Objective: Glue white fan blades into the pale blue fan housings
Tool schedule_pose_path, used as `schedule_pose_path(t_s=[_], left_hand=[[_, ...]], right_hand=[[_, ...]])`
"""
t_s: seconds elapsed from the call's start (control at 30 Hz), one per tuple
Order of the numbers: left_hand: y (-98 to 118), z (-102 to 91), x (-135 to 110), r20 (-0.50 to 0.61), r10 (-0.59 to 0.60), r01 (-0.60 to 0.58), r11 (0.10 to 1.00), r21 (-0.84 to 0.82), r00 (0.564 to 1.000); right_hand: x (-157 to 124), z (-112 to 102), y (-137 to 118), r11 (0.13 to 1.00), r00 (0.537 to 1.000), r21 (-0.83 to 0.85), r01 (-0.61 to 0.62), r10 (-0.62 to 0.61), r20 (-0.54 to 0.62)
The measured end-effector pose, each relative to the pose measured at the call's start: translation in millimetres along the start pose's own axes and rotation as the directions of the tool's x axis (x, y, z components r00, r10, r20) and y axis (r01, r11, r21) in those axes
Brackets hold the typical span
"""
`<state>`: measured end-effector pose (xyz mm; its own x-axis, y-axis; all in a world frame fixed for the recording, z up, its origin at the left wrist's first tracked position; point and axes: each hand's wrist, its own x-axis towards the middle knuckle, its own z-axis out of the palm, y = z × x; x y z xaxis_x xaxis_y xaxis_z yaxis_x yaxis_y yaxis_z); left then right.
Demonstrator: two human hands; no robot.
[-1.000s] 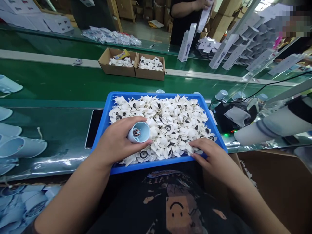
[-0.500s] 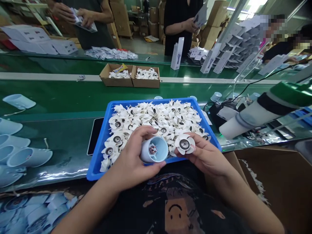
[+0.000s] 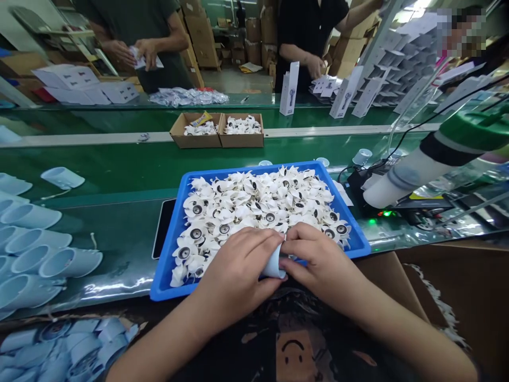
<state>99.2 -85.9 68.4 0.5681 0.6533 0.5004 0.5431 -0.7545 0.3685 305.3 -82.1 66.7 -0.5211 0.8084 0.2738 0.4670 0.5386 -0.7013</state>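
At far left, we are seeing light-blue cups [image 3: 71, 262] lying in a cluster on the green workbench [image 3: 123, 228]. A black-screened device [image 3: 164, 231] is resting just left of the blue tray [image 3: 169, 293], which is holding heaped white impellers [image 3: 258, 199]. At the tray's front rim, our left hand [image 3: 240, 260] is closing firmly around one light-blue housing [image 3: 273, 264] (its mouth is facing our right hand [image 3: 316, 254]). That right hand is curling its fingers at the mouth; we are not able to tell whether it is pinching anything. Farther right, a green-capped bottle [image 3: 415, 178] is standing above an open cardboard box [image 3: 487, 289].
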Motion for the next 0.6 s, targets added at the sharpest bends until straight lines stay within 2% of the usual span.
schedule_pose_path(t_s=[0.07,0.17,0.23,0.3,0.33,0.4,0.43,0.53,0.6], left_hand=[[1,0.5,3,0.009,-0.003,0.003,1.000,0.001,1.000],[-9,-8.7,15,0.079,-0.008,0.004,0.999,0.048,0.997],[-29,-21.8,32,0.125,-0.036,0.016,0.987,0.157,0.991],[-59,-36.5,58,0.148,-0.175,0.128,0.950,0.284,0.973],[-78,-42.5,72,0.149,-0.284,0.223,0.916,0.333,0.947],[-118,-48.9,100,0.070,-0.517,0.450,0.797,0.404,0.853],[-138,-49.0,111,0.029,-0.576,0.514,0.749,0.418,0.817],[-191,-40.5,130,0.069,-0.679,0.592,0.681,0.432,0.731],[-215,-33.5,133,0.132,-0.726,0.620,0.655,0.433,0.675]], right_hand=[[0,1,3,0.999,1.000,0.042,0.023,-0.023,-0.017],[-6,0,12,0.989,0.967,0.057,0.139,-0.123,-0.224],[-13,-4,17,0.980,0.911,0.019,0.199,-0.178,-0.371],[-20,-9,22,0.980,0.876,-0.006,0.197,-0.178,-0.449],[-23,-11,24,0.983,0.871,-0.003,0.182,-0.163,-0.464],[-28,-12,25,0.985,0.864,0.015,0.172,-0.144,-0.483],[-29,-11,24,0.984,0.863,0.021,0.178,-0.145,-0.484],[-32,-7,19,0.973,0.860,-0.004,0.233,-0.208,-0.465],[-35,-8,16,0.963,0.861,-0.065,0.262,-0.264,-0.436]])
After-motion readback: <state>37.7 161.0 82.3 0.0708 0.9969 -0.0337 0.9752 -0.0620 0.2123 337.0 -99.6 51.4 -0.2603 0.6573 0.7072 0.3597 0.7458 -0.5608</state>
